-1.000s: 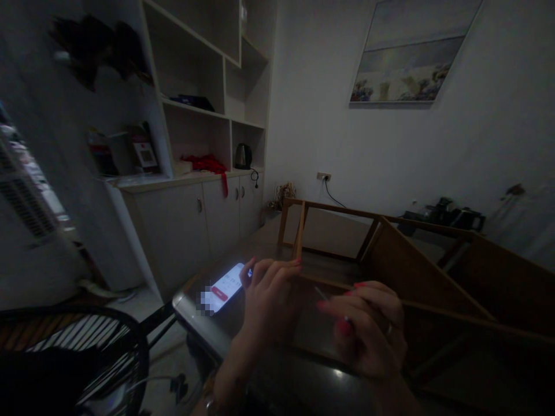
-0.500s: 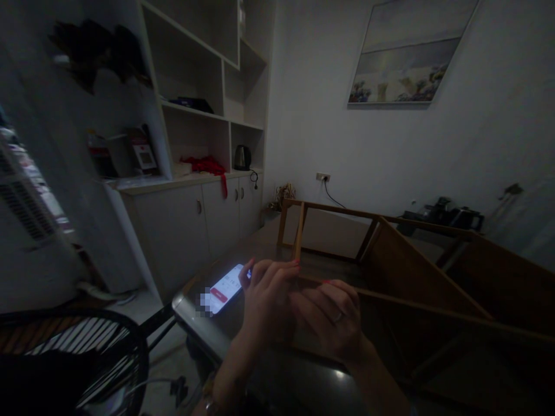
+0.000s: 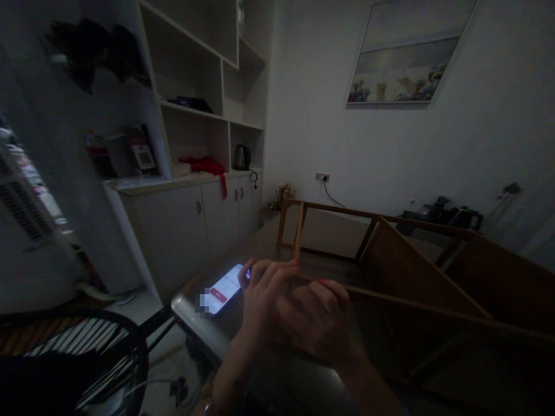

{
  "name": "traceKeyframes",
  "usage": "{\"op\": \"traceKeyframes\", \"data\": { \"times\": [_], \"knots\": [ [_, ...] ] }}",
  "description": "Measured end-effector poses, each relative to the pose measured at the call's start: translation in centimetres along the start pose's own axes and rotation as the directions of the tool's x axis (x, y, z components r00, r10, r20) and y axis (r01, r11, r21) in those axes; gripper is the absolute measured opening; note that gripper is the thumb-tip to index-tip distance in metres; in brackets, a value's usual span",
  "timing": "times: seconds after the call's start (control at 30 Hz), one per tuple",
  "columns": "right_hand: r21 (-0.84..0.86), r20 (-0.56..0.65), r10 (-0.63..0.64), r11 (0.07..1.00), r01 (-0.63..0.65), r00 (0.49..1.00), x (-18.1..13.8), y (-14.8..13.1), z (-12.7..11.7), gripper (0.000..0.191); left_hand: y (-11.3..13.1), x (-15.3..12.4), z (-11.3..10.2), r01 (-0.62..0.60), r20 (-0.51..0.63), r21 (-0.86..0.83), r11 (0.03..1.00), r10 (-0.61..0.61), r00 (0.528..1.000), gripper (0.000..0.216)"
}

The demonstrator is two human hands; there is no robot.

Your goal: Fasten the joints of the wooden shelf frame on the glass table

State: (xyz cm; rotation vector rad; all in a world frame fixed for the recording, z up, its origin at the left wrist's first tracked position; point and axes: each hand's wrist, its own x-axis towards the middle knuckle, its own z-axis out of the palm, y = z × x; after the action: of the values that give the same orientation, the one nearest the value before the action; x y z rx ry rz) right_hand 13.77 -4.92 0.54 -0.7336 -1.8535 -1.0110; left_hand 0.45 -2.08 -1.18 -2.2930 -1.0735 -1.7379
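My left hand (image 3: 264,294) is curled, its red-nailed fingertips resting on the near corner rail of a wooden frame (image 3: 390,260) that lies on its side on the dark table (image 3: 191,320). Pressed against the left hand from the right, my right hand (image 3: 318,323) is closed with its knuckles up. What its fingers hold is hidden. A lit phone (image 3: 223,287) lies on the table just left of my left hand.
A black fan guard (image 3: 87,346) stands low at the left by the table corner. White cabinets and shelves (image 3: 191,214) with a kettle (image 3: 241,156) and red cloth (image 3: 203,164) line the left wall. A painting (image 3: 407,58) hangs on the far wall.
My right hand, which pinched a thin pale stick a second ago, has moved left and now lies against my left hand. The left hand has stayed at the frame's corner.
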Motion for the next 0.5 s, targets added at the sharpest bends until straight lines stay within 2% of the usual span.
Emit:
{"op": "traceKeyframes", "data": {
  "times": [0.23,0.4,0.5],
  "knots": [
    [0.032,0.01,0.2,0.979,-0.2,0.98,0.5,-1.2,-0.5,0.02,0.1,0.0,0.2,-0.008,-0.017,0.032,0.999,0.009,1.0,0.02],
    [0.039,-0.068,0.229,0.973,-0.227,0.971,0.4,-1.5,-0.4,0.017,0.1,0.1,0.3,-0.023,-0.054,0.025,0.999,0.024,0.998,0.024],
    [0.054,-0.099,0.225,0.974,-0.22,0.969,0.2,-1.4,0.0,0.014,0.1,0.1,0.3,-0.005,-0.036,0.016,1.0,0.005,0.999,0.024]
  ]
}}
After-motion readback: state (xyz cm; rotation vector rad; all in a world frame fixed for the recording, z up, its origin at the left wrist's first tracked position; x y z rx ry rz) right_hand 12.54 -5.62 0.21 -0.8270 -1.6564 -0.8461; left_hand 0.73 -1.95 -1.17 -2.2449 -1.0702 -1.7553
